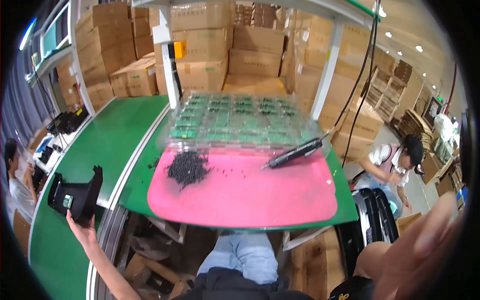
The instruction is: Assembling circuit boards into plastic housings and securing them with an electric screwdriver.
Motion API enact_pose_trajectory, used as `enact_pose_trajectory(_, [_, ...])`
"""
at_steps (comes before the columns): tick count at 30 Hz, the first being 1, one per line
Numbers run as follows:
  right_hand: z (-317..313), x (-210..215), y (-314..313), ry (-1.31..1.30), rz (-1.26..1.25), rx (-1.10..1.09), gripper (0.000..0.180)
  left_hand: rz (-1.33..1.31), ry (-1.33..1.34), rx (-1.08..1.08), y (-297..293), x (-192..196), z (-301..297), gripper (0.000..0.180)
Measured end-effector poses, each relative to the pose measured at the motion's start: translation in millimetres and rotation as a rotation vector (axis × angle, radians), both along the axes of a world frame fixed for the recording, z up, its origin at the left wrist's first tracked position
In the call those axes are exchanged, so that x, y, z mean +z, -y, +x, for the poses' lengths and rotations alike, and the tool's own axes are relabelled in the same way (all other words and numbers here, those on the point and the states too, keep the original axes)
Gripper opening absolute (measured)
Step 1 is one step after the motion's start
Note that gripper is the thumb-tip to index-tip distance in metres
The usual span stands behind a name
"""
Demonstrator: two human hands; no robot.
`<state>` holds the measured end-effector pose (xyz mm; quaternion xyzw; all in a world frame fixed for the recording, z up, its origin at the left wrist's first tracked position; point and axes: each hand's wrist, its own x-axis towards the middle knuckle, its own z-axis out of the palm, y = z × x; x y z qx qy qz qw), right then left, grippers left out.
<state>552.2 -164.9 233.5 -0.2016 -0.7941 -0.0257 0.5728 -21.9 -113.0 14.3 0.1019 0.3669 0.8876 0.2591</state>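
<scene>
My left hand [81, 231] grips the near edge of a black plastic housing [77, 195] at the left, over the green conveyor belt. The housing is an open shell with raised ends, and a small green circuit board [68, 201] sits inside it, close to my fingertips. My right hand [427, 232] is raised at the far right, close to the camera and smeared by motion, so its fingers are unclear. On the pink mat [240, 200] rest a heap of small black screws [187, 169] and a black electric screwdriver [295, 152] with a cable.
Clear plastic trays [235, 120] holding several green circuit boards stand behind the mat. Two white posts [327, 70] frame the bench. Black curved parts [375, 215] stand at its right side. Other people [390, 165] work at right and far left. Cardboard boxes [200, 50] are stacked behind.
</scene>
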Motion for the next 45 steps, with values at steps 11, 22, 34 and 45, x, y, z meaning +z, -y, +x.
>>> enact_pose_trajectory(11, [-57, 63, -96, 0.361, 0.069, -0.057, 0.026, -0.017, -0.023, 0.431, -55, -40, 25, 0.068])
enact_pose_trajectory(22, [-5, 53, -78, 0.548, 0.302, -0.48, 0.022, -0.44, -0.732, 0.748, -100, -27, 80, 0.059])
enact_pose_trajectory(34, [276, -156, -97, 0.331, -0.562, -1.534, 0.04, 0.216, -1.287, -0.69, -136, 12, 284, 0.011])
enact_pose_trajectory(45, [346, -313, 0, 0.249, -1.335, -1.533, 0.039, 0.143, -1.06, -0.812, -143, -5, 300, 0.034])
